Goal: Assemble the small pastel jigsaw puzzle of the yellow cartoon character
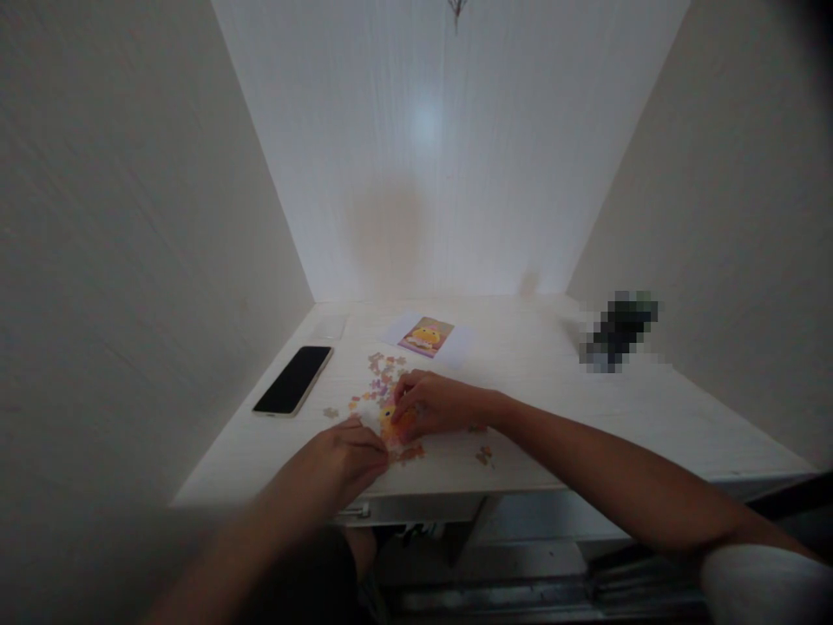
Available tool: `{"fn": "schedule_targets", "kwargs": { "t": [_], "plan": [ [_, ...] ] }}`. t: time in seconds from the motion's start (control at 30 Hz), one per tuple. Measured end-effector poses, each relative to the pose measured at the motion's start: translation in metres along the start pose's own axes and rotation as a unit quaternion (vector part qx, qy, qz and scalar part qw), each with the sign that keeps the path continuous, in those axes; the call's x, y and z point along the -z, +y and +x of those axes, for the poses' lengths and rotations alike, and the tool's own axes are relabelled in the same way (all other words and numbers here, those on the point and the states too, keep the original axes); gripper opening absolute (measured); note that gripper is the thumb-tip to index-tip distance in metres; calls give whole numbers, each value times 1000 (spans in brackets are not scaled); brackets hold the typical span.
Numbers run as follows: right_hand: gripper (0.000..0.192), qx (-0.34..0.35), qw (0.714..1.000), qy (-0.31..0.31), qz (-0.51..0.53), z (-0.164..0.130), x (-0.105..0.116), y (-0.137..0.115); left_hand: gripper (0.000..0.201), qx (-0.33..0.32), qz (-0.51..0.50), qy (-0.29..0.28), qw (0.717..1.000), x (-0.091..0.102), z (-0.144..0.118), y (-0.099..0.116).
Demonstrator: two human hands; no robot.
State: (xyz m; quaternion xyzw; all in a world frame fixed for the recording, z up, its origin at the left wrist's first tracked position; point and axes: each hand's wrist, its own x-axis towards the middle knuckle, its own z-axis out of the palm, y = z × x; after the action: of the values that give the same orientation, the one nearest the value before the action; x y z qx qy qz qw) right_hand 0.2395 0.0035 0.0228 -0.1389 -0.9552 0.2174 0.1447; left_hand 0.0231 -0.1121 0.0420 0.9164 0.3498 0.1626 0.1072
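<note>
A partly joined jigsaw puzzle (389,419) with a yellow figure lies on the white table between my hands. My right hand (437,403) reaches over its right side, fingers curled down onto the orange and yellow pieces. At the lower left edge of the puzzle, my left hand (351,453) has its fingers pinched together; whatever is between them is hidden. Loose jigsaw pieces (383,368) spread beyond the joined part, in brown, purple and orange. A small cluster of pieces (485,455) lies to the right, near the table's front edge.
A picture card (426,336) with a yellow character lies behind the pieces on a white sheet. To the left rests a dark-screened phone (294,380). A pixelated dark object (619,332) stands at the right. Walls enclose the table (521,347) on three sides.
</note>
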Motion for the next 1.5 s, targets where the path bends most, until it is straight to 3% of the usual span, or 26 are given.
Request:
{"fn": "schedule_targets", "kwargs": {
  "t": [0.57,1.0,1.23,1.5],
  "plan": [
    [31,-9,1000,0,-2,-1,-2,2,27,46,97,-19,994,-1,1,15],
    [45,-33,999,1,-32,-3,-1,-7,24,78,15,-17,997,-1,0,7],
    [39,-48,999,1,-22,-4,-1,-7,24,87,7,6,996,0,0,9],
    [34,-52,998,3,-23,-5,-2,-10,21,98,-14,-4,995,-1,0,5]
  ]
}}
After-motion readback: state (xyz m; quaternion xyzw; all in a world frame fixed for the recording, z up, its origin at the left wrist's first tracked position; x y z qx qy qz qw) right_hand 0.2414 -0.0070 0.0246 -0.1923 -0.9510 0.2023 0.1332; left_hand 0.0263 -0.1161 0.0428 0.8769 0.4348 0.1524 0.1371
